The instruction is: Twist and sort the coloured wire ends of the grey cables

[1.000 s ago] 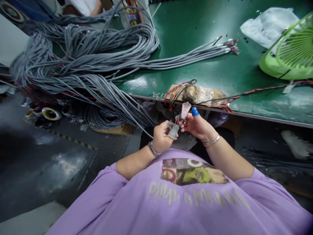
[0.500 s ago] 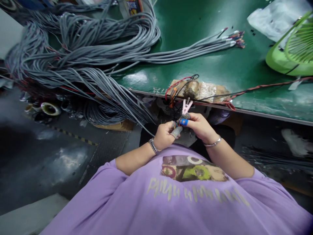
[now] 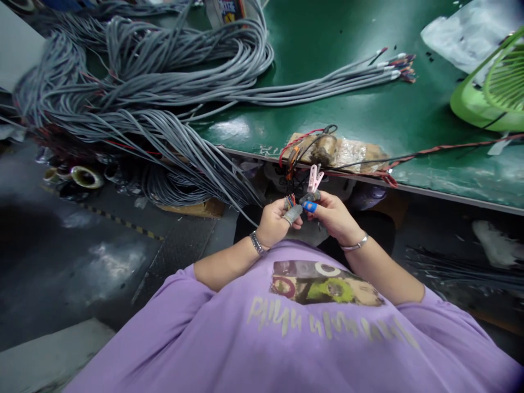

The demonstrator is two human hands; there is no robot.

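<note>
My left hand (image 3: 273, 225) is closed around the end of a grey cable, whose coloured wire ends (image 3: 290, 201) fan out above the fist; a grey finger cot covers its thumb. Close beside it, my right hand (image 3: 333, 215) pinches a small pink clip-like tool (image 3: 314, 178), its blue-capped thumb pressing toward the wire ends. Both hands hover in front of my chest, just below the edge of the green table (image 3: 368, 117). A wristwatch sits on the left wrist and a bangle on the right.
A big heap of grey cables (image 3: 139, 93) covers the table's left and spills over its edge. One cable bundle with stripped coloured ends (image 3: 399, 64) lies across the middle. A green fan (image 3: 491, 90), a plastic bag (image 3: 462, 33), a taped block with red-black wires (image 3: 331, 150) and tape rolls (image 3: 84, 177) are nearby.
My right thumb, raised a second ago, has come down onto the wire ends, and the pink tool now stands upright above the hands. The view shifted slightly.
</note>
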